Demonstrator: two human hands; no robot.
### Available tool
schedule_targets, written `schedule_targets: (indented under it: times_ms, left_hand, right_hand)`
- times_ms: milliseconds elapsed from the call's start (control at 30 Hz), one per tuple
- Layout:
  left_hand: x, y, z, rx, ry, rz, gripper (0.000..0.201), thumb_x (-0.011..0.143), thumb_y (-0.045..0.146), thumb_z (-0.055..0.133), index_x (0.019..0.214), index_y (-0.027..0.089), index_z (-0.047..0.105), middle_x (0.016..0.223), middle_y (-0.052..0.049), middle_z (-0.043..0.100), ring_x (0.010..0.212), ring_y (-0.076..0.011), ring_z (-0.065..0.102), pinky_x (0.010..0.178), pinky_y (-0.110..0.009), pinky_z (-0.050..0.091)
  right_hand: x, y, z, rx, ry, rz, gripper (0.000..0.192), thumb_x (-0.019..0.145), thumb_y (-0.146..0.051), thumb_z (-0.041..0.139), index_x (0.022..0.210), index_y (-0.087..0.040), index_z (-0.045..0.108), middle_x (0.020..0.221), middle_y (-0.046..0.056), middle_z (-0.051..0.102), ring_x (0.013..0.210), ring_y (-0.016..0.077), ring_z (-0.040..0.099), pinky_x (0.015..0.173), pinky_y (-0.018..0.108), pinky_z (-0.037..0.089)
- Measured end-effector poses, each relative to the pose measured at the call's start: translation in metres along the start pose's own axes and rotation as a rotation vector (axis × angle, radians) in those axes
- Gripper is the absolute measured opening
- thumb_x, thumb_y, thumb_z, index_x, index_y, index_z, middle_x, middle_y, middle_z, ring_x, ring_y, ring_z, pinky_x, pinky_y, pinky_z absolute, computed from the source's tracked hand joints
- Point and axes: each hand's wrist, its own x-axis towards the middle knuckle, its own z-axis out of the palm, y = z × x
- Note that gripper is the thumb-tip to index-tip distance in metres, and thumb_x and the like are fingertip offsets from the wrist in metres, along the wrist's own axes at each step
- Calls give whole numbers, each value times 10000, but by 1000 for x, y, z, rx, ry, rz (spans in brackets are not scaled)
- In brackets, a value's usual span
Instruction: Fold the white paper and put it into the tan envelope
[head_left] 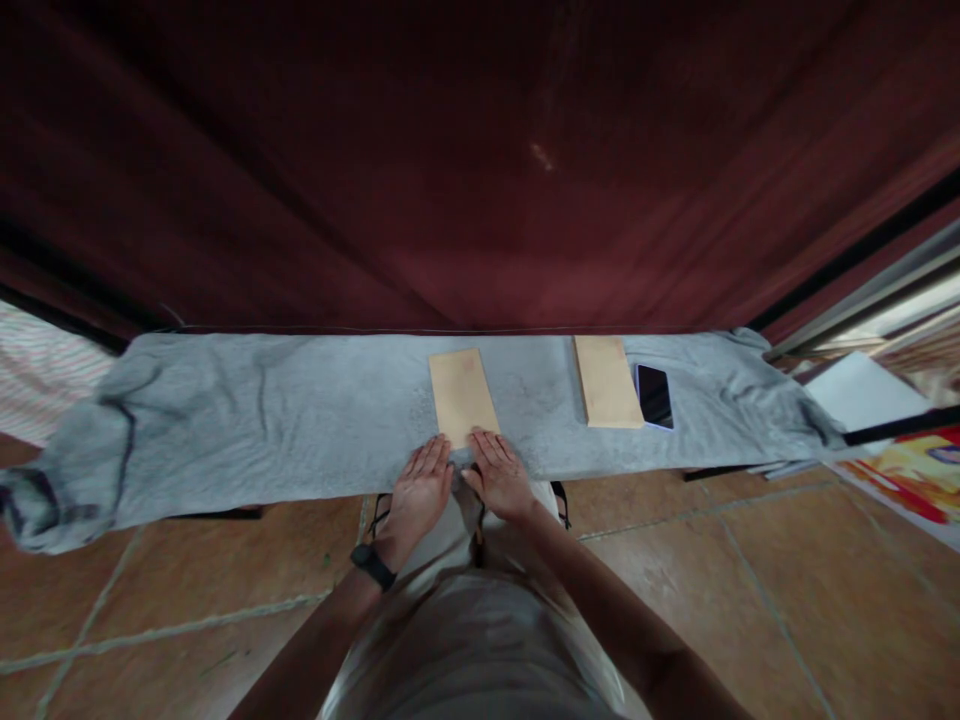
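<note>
A tan paper envelope (463,392) lies flat on the grey cloth in front of me. Over its near left corner rest the fingertips of my left hand (424,484), fingers stretched out flat. My right hand (501,476) lies on the near right corner, its fingers extended and the thumb pointing inward. Neither hand is wrapped around anything. To the right sits a stack of similar tan envelopes (606,382), apart from both hands.
A dark-screened phone (655,396) lies against the stack's right side. Grey cloth (300,420) covers the long narrow table, bunched at its left end. Behind it hangs a dark red curtain (465,200). White sheets and a colourful printed sheet (915,475) are at the far right.
</note>
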Motion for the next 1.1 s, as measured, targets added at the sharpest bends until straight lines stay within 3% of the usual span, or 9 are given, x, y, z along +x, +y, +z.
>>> schedule_targets:
  times_ms: [167,300,433,600,733,867,1000,1100]
  left_hand:
    - [3,0,8,-212,56,-104,441,964,281,488,1376,169,602,1495,-144,561,1418,-293,493,1211,-503,359]
    - [21,4,16,-551,122,-333,435,868,229,612,1302,198,629,1458,-136,585,1380,-304,526,1178,-515,404]
    - [48,10,25,-897,159,-546,475,782,162,676,1251,194,609,1211,-108,710,1103,-268,691,1006,-489,553]
    - [68,11,32,-957,208,-646,667,778,125,625,1418,164,442,982,-65,742,863,-224,722,823,-430,609]
    - [76,25,23,-943,258,-587,637,756,109,585,1384,164,491,824,-9,694,727,-181,679,723,-341,592]
    - [81,53,1,-908,261,-385,592,830,172,598,1412,177,488,804,1,669,717,-163,660,705,-300,570]
    - [79,67,-19,-801,276,-184,479,941,316,591,1405,222,516,1176,-100,677,1059,-201,670,885,-330,573]
    - [77,59,-22,-612,293,-114,437,996,345,510,1416,223,514,1387,-137,585,1293,-238,564,1068,-405,501]
  right_hand:
    - [-5,17,-8,-51,-7,56,622,1047,-409,451,1583,-111,348,1621,146,375,1518,250,340,1259,448,248]
    - [-5,14,-8,-70,1,80,605,1043,-381,457,1577,-113,362,1615,143,387,1512,243,353,1254,447,257]
    - [-4,11,-8,-68,9,89,581,1044,-361,445,1555,-89,396,1603,150,411,1505,237,362,1252,433,251]
    - [3,-1,-12,-47,32,146,545,1020,-299,459,1520,-82,451,1559,173,476,1458,291,426,1234,491,260]
    - [18,-15,-22,-22,40,263,515,1005,-261,453,1484,-78,497,1521,222,506,1356,348,518,1166,515,343]
    - [35,-14,-37,141,33,388,442,1012,-226,388,1403,-134,572,1395,226,610,1228,334,601,1058,477,450]
    - [44,-2,-41,666,126,614,285,995,-287,438,1068,-180,692,1088,147,737,1020,262,690,953,382,521]
    - [44,2,-35,1209,172,782,231,954,-357,497,851,-205,638,870,74,721,861,214,704,878,359,564]
